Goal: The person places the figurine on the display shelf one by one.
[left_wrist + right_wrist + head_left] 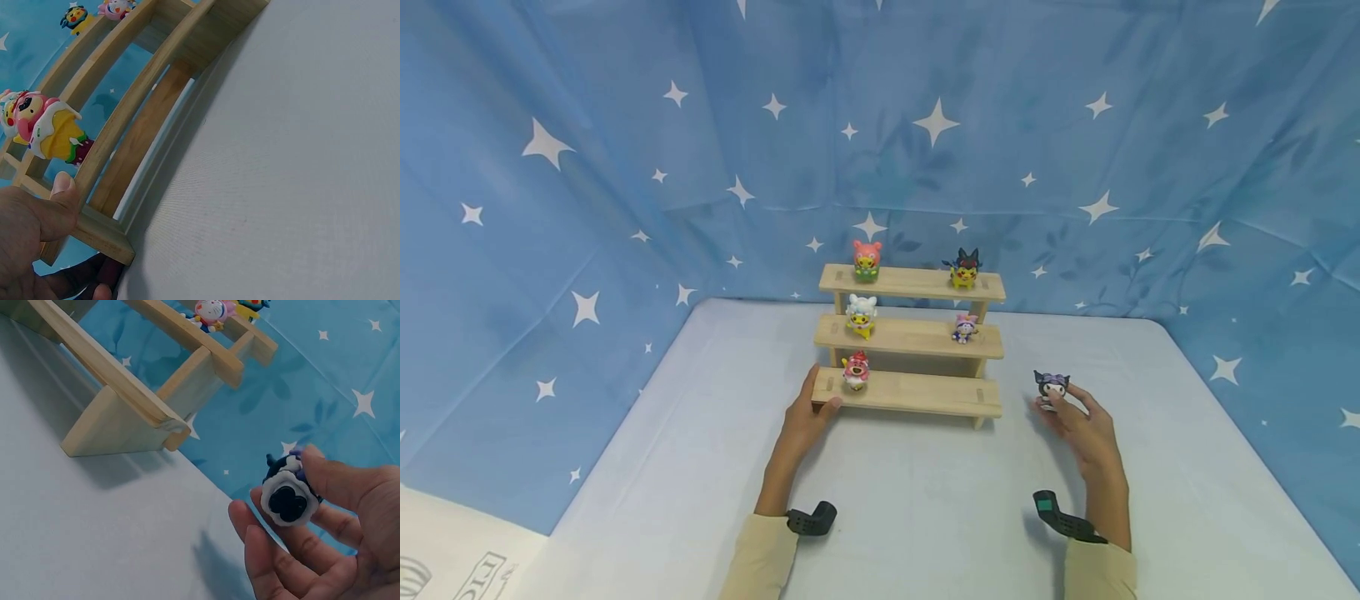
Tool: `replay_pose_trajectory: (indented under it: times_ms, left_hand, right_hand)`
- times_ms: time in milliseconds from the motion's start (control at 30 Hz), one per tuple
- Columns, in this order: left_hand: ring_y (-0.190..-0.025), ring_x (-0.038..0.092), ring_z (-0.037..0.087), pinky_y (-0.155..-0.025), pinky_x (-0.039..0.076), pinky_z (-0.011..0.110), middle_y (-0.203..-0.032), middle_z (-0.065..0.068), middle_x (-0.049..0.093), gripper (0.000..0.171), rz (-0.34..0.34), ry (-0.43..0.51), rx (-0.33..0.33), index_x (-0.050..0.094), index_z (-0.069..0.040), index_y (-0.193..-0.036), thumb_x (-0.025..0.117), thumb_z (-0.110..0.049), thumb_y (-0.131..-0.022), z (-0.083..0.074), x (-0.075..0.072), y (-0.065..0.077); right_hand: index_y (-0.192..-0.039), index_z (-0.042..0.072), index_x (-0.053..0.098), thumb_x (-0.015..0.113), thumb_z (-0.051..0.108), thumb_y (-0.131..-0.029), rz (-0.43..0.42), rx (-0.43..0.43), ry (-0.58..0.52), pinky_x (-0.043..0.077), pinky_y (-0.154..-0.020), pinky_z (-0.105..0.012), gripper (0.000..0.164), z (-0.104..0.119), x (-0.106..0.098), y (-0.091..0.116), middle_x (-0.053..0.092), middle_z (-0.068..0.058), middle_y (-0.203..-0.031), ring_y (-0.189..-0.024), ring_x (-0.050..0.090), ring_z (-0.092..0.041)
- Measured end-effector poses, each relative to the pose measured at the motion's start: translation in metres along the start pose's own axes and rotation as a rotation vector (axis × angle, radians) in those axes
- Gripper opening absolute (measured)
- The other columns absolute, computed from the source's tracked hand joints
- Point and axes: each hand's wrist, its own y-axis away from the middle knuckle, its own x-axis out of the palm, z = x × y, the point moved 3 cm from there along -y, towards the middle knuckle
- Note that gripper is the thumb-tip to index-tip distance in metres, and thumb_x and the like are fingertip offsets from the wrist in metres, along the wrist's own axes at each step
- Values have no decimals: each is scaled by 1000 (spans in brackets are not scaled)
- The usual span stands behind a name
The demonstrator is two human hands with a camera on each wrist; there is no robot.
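Note:
A three-tier wooden display stand [917, 392] stands on the white table. My left hand [805, 423] grips the left end of its lowest shelf, thumb on top, as the left wrist view also shows. To the right of the stand, my right hand [1086, 429] pinches a small black-and-white figurine [1051, 388] with a purple headband, held above the table. Its white, scalloped underside [289, 499] faces the right wrist camera. On the bottom shelf, at the left, sits a pink figurine [856, 372] with a red top.
The middle shelf bears a white-hooded yellow figurine [861, 317] and a pink-and-white figurine [964, 328]. Up top are a pink-hooded figurine [867, 262] and a dark-hooded yellow one [964, 270]. A blue starred cloth [880, 167] hangs behind. Printed paper-like material [460, 550] lies at lower left.

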Motion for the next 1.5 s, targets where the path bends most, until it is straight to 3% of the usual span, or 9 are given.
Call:
replay_pose_trajectory:
  times_ms: [233,433,900,1133,1500]
  left_hand:
    - [-143,29,45,-116,26,58,-157,25,29,78,0,8,-4,15,-12,-158,60,-33,-97,-1,0,1]
    - [-143,30,45,-116,27,59,-157,25,29,78,-2,9,-6,14,-13,-158,60,-31,-98,-1,0,1]
    - [-143,30,46,-116,27,58,-156,26,29,78,-4,21,23,15,-11,-158,60,-31,-98,-1,-1,2]
    - [-143,30,46,-115,27,59,-156,26,29,77,-7,19,20,15,-11,-158,59,-32,-98,-2,-1,2]
    - [-145,26,45,-116,24,59,-158,23,25,81,3,18,0,13,-12,-158,60,-37,-97,3,2,-1]
  right_hand:
    - [-151,13,32,68,44,-91,-12,-28,162,52,-80,-13,77,4,10,-1,64,27,-95,-96,60,6]
    - [-151,14,32,69,40,-91,17,-42,176,49,-84,-15,75,9,18,-1,65,29,-99,-98,60,8]
    - [-146,4,32,70,30,-92,114,-102,247,50,-83,-12,71,15,39,0,62,24,-96,-93,61,8]
    - [-140,3,42,73,29,-90,129,-158,317,47,-84,-9,64,19,49,2,63,23,-96,-95,59,7]
    - [-129,3,51,76,25,-87,170,-212,315,47,-85,-12,53,18,67,4,66,19,-93,-98,60,4]
